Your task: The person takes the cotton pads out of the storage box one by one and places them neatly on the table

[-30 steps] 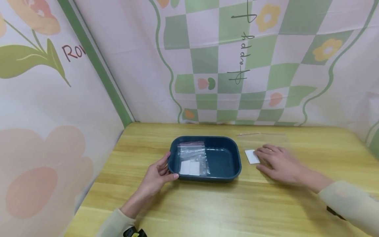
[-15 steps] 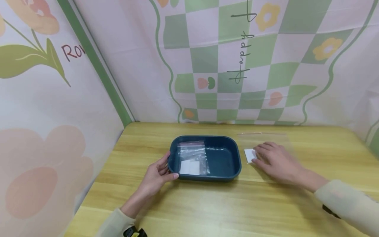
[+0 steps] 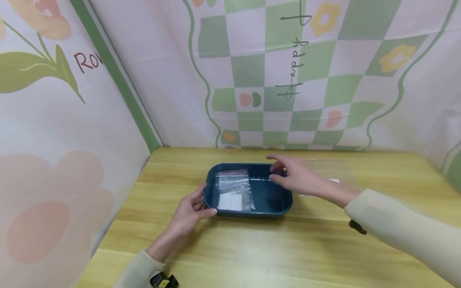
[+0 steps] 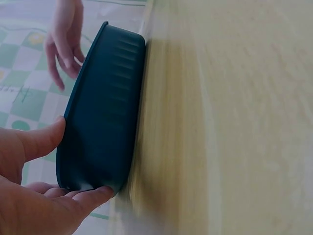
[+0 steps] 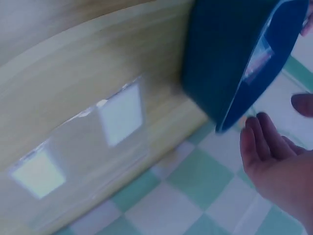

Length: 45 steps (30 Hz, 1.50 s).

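A dark blue rectangular plastic tray [image 3: 268,200] stands on the wooden table. My left hand [image 3: 189,214] grips its left end, thumb on the rim and fingers against the outer wall [image 4: 102,112]. Inside, on the left side, lies a clear zip bag [image 3: 234,182] with white patches [image 3: 230,201] at its near end. Over the tray's right end hovers my right hand [image 3: 297,175], fingers loosely bent, with nothing visible in it. A larger clear bag [image 3: 327,168] lies flat to the right, partly behind my right forearm; two white patches [image 5: 123,115] show on it in the right wrist view.
The wooden table [image 3: 252,252] reaches back to a fabric wall hanging [image 3: 248,72] with green and white checks. A second printed hanging [image 3: 47,180] borders the table on the left. Dark wrist devices [image 3: 163,280] sit at both sleeves.
My right hand has left the clear bag at the right and moved left, over the tray's right end. The left hand and the tray have stayed in place.
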### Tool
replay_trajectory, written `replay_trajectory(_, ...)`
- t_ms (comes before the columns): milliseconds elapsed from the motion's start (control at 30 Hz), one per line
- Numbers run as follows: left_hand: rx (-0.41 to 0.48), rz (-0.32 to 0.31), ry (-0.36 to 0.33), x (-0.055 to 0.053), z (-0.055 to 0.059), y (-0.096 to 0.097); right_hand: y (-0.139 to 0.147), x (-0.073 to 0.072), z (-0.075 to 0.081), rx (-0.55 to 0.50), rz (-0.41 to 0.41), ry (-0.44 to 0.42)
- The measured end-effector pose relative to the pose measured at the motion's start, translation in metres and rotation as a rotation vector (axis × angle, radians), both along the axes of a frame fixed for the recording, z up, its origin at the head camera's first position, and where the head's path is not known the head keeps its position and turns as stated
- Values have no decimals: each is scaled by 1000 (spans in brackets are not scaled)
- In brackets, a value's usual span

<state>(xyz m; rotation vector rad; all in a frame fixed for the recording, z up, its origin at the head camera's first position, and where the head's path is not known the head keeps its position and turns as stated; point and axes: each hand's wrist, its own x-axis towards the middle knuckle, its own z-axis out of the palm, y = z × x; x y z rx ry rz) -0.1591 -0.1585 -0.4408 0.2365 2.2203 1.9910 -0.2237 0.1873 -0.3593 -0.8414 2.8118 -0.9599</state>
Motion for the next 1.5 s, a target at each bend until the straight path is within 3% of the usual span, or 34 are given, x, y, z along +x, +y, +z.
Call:
replay_trajectory(133,-3,-2,-2,-1,-1,-1,-22,-7,-14,13,83,-85)
replay_trajectory(400,5,-3,-1,-1,0,-1,-49,-16,-32,9,135,-179)
replay_trajectory(900,-5,18,-22,0,3,1,-59,-17,-45,-39,142,-274)
replay_trajectory(1067,9,18,-41,1,5,2,-64,-15,-46,-133,83,-282)
replay_trajectory(1200,5,18,-45,2,5,1,-71,-13,-46,-298,8,-370)
replay_trajectory(1300,-10,20,-49,2,5,1,-77,-12,-45,-367,9,-437)
replay_trajectory(1400,-17,20,-52,2,4,1,-82,-11,-46,-325,37,-444)
replay_trajectory(1500,-7,16,-54,2,5,1,-86,-12,-46,-231,52,-387)
